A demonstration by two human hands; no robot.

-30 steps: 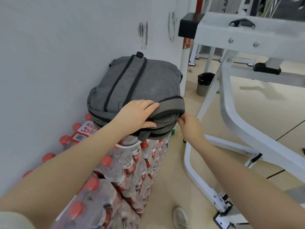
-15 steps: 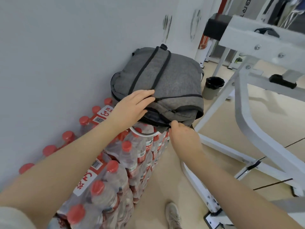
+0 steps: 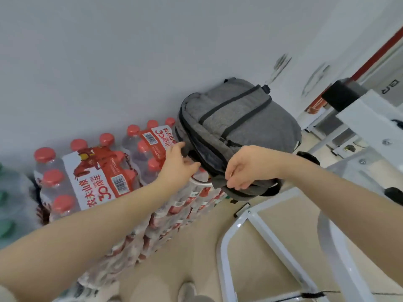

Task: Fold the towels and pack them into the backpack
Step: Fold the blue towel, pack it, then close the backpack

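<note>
A grey backpack (image 3: pixel 242 125) with black straps lies flat on top of stacked packs of water bottles, against the white wall. Its near side gapes a little, showing a dark lining. My left hand (image 3: pixel 177 165) grips the backpack's left near edge at the opening. My right hand (image 3: pixel 244 167) pinches the near front edge of the backpack, fingers closed on the fabric or zipper. No towel is visible.
Shrink-wrapped packs of red-capped water bottles (image 3: pixel 102 171) are stacked against the wall under and left of the backpack. A white metal gym frame (image 3: pixel 257 240) stands to the right on the beige floor. A black bin (image 3: pixel 309 158) sits behind my right forearm. My shoe (image 3: pixel 185 292) shows below.
My left hand slid from the backpack's top to its left edge at the opening. My right hand rose onto the front edge. The view swung left and tilted.
</note>
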